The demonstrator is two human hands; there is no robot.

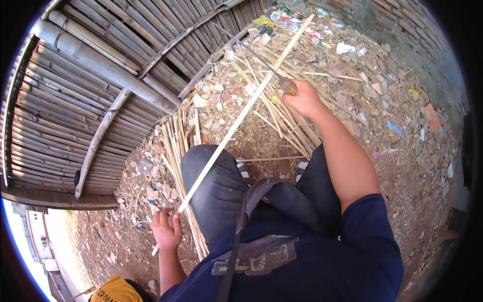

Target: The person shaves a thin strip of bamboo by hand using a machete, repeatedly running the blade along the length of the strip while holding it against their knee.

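Note:
A long pale bamboo strip point(235, 124) slants across the view, from the rubble at the far side down past my left knee. Near its lower end my left hand point(167, 230) is closed around it, thumb and fingers pinching. My right hand point(302, 99) grips the handle of a long-bladed knife point(254, 53), beyond my knees. The dark narrow blade points far and to the left, crossing the strip just ahead of the handle. Whether the edge touches the strip cannot be made out.
More bamboo strips point(174, 141) lie beside my left leg, and another pile point(288, 126) spreads between my feet and the right hand. Rubble and litter point(344, 48) cover the ground. A bamboo-slat wall point(108, 65) stands left, a brick wall point(402, 22) far right. Yellow cloth point(118, 291) shows at lower left.

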